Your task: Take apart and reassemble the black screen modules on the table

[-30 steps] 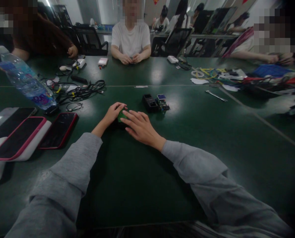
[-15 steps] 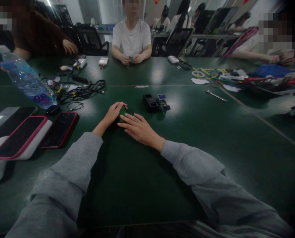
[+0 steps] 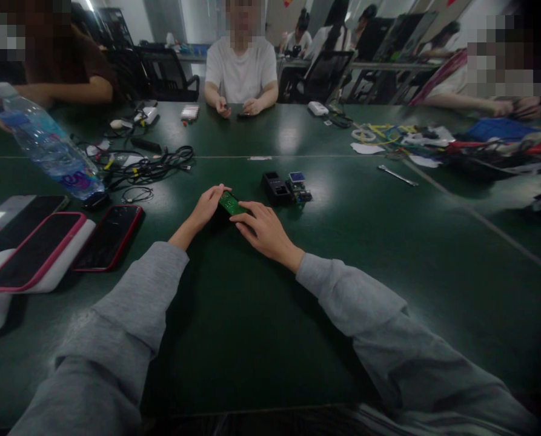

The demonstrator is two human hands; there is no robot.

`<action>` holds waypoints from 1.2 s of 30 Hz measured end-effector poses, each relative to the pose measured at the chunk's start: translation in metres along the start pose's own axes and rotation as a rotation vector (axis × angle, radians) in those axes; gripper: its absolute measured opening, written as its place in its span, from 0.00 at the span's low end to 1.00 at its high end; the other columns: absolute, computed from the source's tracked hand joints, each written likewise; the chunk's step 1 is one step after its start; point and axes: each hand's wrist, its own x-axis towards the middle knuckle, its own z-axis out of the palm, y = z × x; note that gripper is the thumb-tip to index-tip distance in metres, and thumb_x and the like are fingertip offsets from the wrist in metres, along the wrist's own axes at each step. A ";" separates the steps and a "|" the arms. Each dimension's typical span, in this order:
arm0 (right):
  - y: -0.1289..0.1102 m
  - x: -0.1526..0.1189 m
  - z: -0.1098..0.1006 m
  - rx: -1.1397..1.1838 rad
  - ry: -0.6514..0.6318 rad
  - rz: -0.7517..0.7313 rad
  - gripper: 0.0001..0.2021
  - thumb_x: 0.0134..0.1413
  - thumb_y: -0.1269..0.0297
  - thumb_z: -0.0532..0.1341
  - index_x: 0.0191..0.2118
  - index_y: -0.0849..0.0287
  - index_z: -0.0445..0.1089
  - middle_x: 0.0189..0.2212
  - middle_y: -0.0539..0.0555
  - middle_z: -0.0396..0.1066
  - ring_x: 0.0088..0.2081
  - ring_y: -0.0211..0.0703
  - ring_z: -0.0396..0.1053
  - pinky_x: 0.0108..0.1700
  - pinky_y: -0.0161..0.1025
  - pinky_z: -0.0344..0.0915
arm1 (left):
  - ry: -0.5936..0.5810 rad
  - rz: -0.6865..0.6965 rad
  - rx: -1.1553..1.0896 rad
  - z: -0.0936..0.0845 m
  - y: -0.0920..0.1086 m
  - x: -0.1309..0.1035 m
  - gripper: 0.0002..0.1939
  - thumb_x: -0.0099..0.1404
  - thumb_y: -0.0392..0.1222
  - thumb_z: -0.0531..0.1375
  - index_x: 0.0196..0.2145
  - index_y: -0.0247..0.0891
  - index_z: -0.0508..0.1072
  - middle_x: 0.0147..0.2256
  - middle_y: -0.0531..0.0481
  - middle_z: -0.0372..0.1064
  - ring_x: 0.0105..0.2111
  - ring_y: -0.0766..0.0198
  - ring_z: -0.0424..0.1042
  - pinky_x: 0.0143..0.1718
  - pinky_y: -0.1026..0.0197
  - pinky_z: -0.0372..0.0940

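Observation:
A small green circuit board (image 3: 231,204) is held just above the dark green table (image 3: 252,339), between my two hands. My left hand (image 3: 205,209) grips its upper left end, thumb and fingers at the edge. On the board's lower right end, the fingertips of my right hand (image 3: 265,229) are closed. Beyond my right hand stands a black casing (image 3: 276,187), and a small module with a blue-white screen (image 3: 298,185) sits against its right side.
At left are a tilted water bottle (image 3: 52,148), a red-edged phone (image 3: 109,237), a pink-rimmed device (image 3: 38,251) and black cables (image 3: 161,165). A wrench (image 3: 397,175) and tangled wires (image 3: 401,136) lie at right. A person in white (image 3: 240,69) sits opposite.
The board has turned and shows more of its face. My right hand has shifted slightly right, its fingers now gripping the board's end. Across the table, the person's hands have moved apart.

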 end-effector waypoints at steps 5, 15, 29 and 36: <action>0.002 -0.001 0.004 0.019 0.004 0.037 0.12 0.68 0.64 0.53 0.53 0.52 0.68 0.60 0.57 0.61 0.60 0.52 0.60 0.55 0.51 0.64 | -0.002 0.045 0.087 0.000 0.004 -0.002 0.18 0.69 0.53 0.55 0.45 0.38 0.75 0.43 0.46 0.74 0.45 0.59 0.72 0.51 0.56 0.64; 0.017 -0.002 0.021 0.070 0.081 0.193 0.31 0.63 0.53 0.58 0.65 0.63 0.53 0.59 0.67 0.62 0.58 0.58 0.64 0.57 0.56 0.65 | -0.031 0.050 0.066 0.000 0.009 -0.004 0.16 0.68 0.50 0.57 0.46 0.37 0.74 0.48 0.44 0.73 0.49 0.58 0.71 0.54 0.54 0.63; 0.016 0.001 0.016 -0.036 0.117 0.169 0.25 0.60 0.69 0.56 0.62 0.64 0.56 0.58 0.65 0.63 0.59 0.56 0.62 0.58 0.53 0.63 | -0.055 0.131 0.079 -0.001 0.001 -0.002 0.21 0.68 0.53 0.57 0.53 0.41 0.72 0.52 0.44 0.71 0.50 0.58 0.71 0.54 0.54 0.63; 0.026 0.000 0.020 0.192 0.222 0.320 0.21 0.64 0.56 0.56 0.57 0.62 0.60 0.52 0.64 0.67 0.52 0.54 0.68 0.54 0.52 0.67 | -0.064 0.095 0.061 -0.001 0.008 -0.005 0.22 0.67 0.53 0.58 0.54 0.41 0.72 0.52 0.44 0.72 0.50 0.57 0.71 0.54 0.53 0.64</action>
